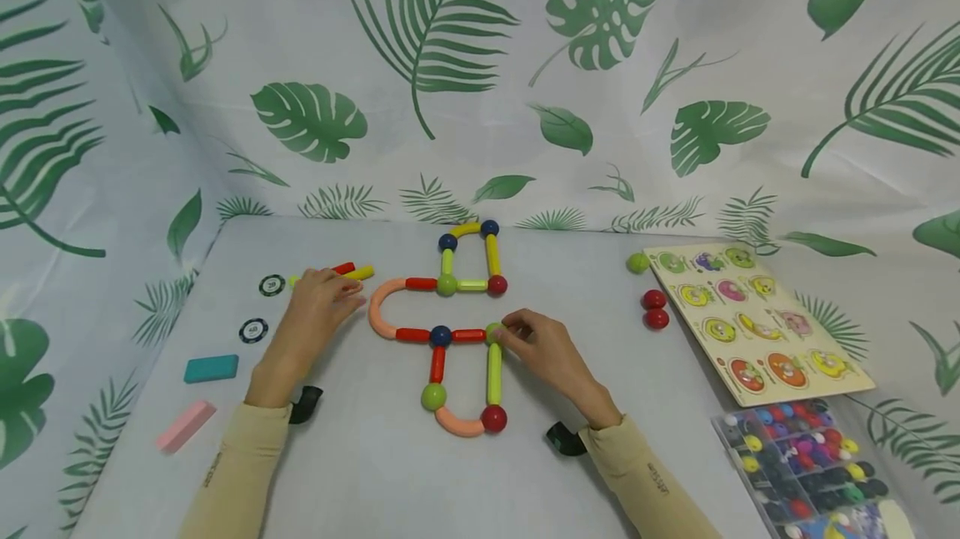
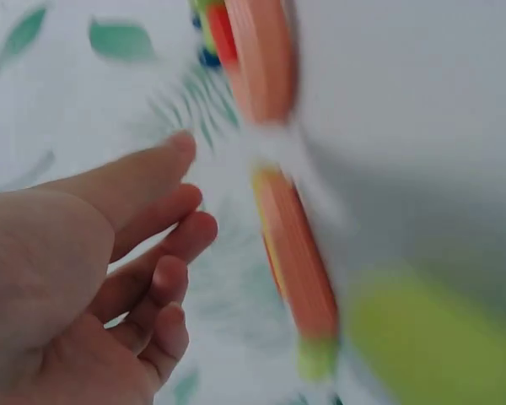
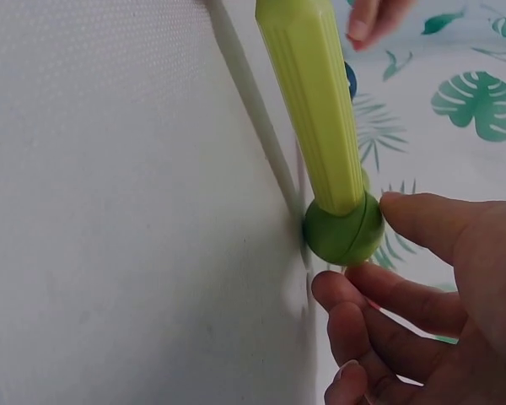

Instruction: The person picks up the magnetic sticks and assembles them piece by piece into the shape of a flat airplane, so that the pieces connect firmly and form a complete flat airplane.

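Observation:
A figure made of plastic rods and coloured balls lies on the table. My right hand (image 1: 546, 349) pinches a green ball (image 3: 344, 229) between thumb and fingers, at the right end of a short red rod (image 1: 470, 335). A long yellow-green rod (image 3: 314, 110) joins that ball to a red ball (image 1: 493, 418). My left hand (image 1: 311, 314) hovers left of the curved orange rod (image 1: 381, 307), near loose yellow (image 1: 360, 272) and red rods, which it partly covers. Nothing sits between its loosely bent fingers in the left wrist view. A dark blue ball (image 1: 440, 336) marks a junction.
On the left are two poker chips (image 1: 253, 330), a teal block (image 1: 211, 368) and a pink block (image 1: 186, 426). A fruit picture board (image 1: 757, 318), two red balls (image 1: 656, 309), a green ball (image 1: 637, 262) and a compartment box of beads (image 1: 813, 468) stand right.

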`<state>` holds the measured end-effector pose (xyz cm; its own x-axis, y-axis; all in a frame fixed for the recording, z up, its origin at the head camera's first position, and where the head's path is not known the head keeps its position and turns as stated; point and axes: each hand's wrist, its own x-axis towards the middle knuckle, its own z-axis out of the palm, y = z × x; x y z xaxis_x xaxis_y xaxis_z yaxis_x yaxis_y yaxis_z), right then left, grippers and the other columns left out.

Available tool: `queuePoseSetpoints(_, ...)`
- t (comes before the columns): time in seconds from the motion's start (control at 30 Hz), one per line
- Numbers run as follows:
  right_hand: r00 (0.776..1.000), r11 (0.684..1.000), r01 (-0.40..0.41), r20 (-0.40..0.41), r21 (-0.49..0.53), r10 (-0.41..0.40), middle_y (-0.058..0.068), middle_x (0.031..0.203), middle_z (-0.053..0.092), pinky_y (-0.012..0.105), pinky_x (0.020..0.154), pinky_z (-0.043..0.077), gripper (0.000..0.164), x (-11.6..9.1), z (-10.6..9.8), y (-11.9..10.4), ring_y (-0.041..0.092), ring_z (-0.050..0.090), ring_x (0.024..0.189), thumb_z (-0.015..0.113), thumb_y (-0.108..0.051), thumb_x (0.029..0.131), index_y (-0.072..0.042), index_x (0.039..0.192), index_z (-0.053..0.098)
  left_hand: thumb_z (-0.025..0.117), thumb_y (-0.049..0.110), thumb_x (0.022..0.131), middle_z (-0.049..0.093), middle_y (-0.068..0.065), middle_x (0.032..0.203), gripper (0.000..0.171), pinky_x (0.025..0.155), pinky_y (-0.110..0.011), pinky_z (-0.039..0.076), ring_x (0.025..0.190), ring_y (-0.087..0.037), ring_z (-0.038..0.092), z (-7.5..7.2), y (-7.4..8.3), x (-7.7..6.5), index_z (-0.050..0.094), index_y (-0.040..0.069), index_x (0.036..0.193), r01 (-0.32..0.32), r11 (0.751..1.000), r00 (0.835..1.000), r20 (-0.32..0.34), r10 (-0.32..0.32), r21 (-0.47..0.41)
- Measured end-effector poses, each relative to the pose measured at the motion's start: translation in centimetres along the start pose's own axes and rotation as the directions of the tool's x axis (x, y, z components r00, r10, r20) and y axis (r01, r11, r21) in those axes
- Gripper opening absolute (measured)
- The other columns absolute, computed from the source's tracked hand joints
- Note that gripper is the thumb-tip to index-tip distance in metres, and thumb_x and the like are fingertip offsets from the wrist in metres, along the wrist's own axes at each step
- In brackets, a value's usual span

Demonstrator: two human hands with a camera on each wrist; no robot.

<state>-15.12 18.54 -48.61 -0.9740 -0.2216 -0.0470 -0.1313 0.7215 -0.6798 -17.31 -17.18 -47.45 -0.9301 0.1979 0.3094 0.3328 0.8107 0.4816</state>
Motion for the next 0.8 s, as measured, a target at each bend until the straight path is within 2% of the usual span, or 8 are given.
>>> queuePoseSetpoints(0.07,1.0,1.0,-0.01,-0.009,-0.003,0.01,0.0,0.098,0.071,0.03,0.075,0.052,0.03,0.0,-0.2,0.1,0.014,0.061,0.086,0.069,-0.035,0.097,-0.011,0.115,0.071,0.08,0.018,0.087,0.07,-0.019,0.101,0.029,0.092,-0.051,0.047,0.098,-0.035,0.056,-0.5,-1.4,-0.3,0.075,-0.004,0.106,0.039,0.998,0.999,-0.033,-0.037,0.044)
queuePoseSetpoints(0.17,1.0,1.0,-0.024,-0.021,-0.008,0.024,0.0,0.1,0.071,0.031,0.076,0.052,0.029,-0.2,-0.4,0.4,0.015,0.061,0.088,0.068,-0.036,0.098,-0.012,0.115,0.071,0.081,0.015,0.087,0.07,-0.025,0.103,0.031,0.092,-0.054,0.048,0.099,-0.04,0.055,-0.8,-2.9,-0.8,0.074,-0.007,0.107,0.087,0.992,0.996,-0.03,-0.085,0.089)
queuePoseSetpoints(0.33,0.999,0.999,-0.03,-0.038,-0.019,0.029,0.0,0.102,0.072,0.029,0.074,0.051,0.028,-0.4,-0.7,0.9,0.015,0.062,0.089,0.068,-0.036,0.098,-0.013,0.115,0.071,0.08,0.011,0.087,0.068,-0.027,0.108,0.032,0.089,-0.052,0.047,0.1,-0.041,0.053,-1.0,-3.6,-1.0,0.073,-0.008,0.112,0.121,0.986,0.992,0.01,-0.123,0.112)
queuePoseSetpoints(0.67,0.998,0.999,-0.032,-0.057,-0.028,0.03,0.0,0.101,0.072,0.027,0.07,0.05,0.03,-0.6,-1.4,1.5,0.015,0.06,0.086,0.069,-0.037,0.097,-0.014,0.116,0.071,0.084,0.003,0.08,0.068,-0.026,0.094,0.026,0.085,-0.053,0.045,0.088,-0.041,0.055,-0.7,-3.8,-1.0,0.074,-0.01,0.099,0.052,0.985,0.999,-0.012,-0.051,0.167)
queuePoseSetpoints(0.8,0.996,0.998,-0.06,-0.064,-0.032,0.058,0.0,0.101,0.071,0.027,0.069,0.05,0.031,-0.7,-1.8,1.9,0.015,0.059,0.086,0.069,-0.039,0.097,-0.015,0.116,0.071,0.086,0.005,0.079,0.067,-0.023,0.091,0.025,0.083,-0.05,0.047,0.087,-0.039,0.055,-0.7,-3.3,-0.8,0.074,-0.008,0.096,0.011,0.983,1.0,0.001,-0.011,0.181)
